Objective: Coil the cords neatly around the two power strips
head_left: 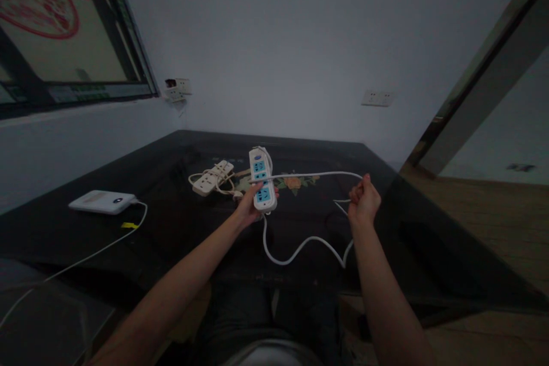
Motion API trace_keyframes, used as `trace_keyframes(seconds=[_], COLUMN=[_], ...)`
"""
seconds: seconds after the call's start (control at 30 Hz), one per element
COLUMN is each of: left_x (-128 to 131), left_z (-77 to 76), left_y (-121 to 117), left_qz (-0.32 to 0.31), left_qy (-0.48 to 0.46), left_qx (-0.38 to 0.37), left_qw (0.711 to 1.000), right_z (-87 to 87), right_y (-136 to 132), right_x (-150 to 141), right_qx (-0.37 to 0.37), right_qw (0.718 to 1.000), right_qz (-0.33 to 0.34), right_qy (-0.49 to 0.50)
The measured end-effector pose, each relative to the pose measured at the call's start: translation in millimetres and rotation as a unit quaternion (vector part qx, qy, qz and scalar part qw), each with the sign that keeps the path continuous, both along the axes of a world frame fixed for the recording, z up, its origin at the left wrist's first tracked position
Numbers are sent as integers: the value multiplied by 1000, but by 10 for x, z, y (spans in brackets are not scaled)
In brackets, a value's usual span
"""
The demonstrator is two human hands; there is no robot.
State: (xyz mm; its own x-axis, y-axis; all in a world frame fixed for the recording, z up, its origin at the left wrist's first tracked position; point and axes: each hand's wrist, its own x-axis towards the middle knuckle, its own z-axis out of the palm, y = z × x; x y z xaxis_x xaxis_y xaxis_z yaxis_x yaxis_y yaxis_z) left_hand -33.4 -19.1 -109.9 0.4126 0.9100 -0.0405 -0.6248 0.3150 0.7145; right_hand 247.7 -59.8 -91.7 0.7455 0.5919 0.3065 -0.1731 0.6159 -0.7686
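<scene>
In the head view, the left hand, fingers partly curled, held the blue-socketed power strip above the dark table. The right hand, closed in a fist, gripped its white cord off to the right. Some cord lay against the strip; judging by the loose lower bend, much remained unwrapped.
</scene>
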Motion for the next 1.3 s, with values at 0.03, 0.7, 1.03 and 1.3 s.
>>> trace_keyframes(seconds=[0.03,0.7,1.03,1.3], left_x=[6,-131,6,0], left_z=[3,145,-63,-111], left_y=[-19,27,-109,-138], left_qz=[-11,-70,-257,-243], left_qy=[3,-85,100,198], left_qx=[0,33,156,211], left_qw=[1000,993,949,926], right_z=[-1,-15,-124,-70], right_y=[-6,3,80,76], right_x=[21,82,-74,-244], right_qx=[1,-99,-151,-127], right_qw=[1000,984,974,973], right_qz=[-3,133,128,132], right_qy=[5,-67,-108,-139])
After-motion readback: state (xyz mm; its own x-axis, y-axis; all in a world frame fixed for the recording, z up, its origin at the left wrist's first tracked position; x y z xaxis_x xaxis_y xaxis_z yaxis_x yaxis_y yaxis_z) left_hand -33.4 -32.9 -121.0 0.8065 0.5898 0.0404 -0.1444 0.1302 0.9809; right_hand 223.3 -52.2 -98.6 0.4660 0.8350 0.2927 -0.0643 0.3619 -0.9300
